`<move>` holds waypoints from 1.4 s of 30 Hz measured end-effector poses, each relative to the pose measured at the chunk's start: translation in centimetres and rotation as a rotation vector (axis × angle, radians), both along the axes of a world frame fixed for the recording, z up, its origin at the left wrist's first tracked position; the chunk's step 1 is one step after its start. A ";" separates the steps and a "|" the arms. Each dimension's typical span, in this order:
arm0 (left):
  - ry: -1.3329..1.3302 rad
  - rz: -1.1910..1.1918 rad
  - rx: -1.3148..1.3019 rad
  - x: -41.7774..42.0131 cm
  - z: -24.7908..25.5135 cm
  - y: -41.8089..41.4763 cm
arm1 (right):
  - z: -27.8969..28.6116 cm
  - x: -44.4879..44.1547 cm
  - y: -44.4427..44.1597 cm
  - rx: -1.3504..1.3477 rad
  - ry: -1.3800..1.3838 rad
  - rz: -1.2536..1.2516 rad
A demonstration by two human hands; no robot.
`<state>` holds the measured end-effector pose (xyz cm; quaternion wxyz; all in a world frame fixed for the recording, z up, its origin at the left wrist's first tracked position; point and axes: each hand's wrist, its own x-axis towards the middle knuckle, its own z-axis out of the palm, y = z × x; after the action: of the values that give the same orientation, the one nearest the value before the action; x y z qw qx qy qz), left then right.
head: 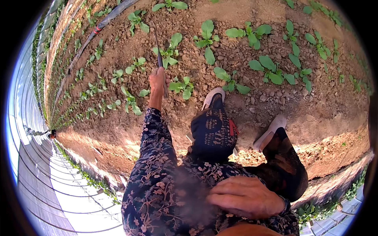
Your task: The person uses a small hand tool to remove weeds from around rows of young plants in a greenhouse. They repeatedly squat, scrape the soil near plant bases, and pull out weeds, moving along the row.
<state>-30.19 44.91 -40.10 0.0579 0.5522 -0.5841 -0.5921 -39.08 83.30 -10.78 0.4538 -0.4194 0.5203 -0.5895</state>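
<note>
My left hand [158, 79] is closed around the handle of a slim hand tool [159, 57] with a dark, thin metal shaft; its tip points away from me, over the soil among leafy green seedlings. One seedling [170, 53] stands just right of the shaft, and another [183, 87] grows to the right of my hand. My right hand [246, 197] lies near my torso, in front of the dark floral clothing, fingers together and bent; whether it holds anything is hidden.
Rows of seedlings [254, 34] grow in cloddy soil ahead. A dark irrigation hose [110, 18] with a red band runs along the left. My light shoes [213, 96] stand at the bed's near edge. Curved greenhouse ribs [44, 188] rise at the left.
</note>
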 end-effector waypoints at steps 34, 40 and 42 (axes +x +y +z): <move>-0.184 -0.389 0.098 -8.7 -5.3 13.1 | 1.2 -0.5 6.0 -0.142 -0.208 -0.251; 0.073 -0.389 0.015 -12.0 -3.2 15.3 | 0.9 -0.5 6.8 -0.132 -0.224 -0.281; 0.134 -0.409 -0.019 -13.4 -3.5 15.7 | 0.8 -0.5 6.9 -0.147 -0.247 -0.278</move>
<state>-43.60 60.63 -43.65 -0.0195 0.3808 -0.6845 -0.6214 -39.62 90.23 -9.93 0.3964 -0.3004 0.4691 -0.7298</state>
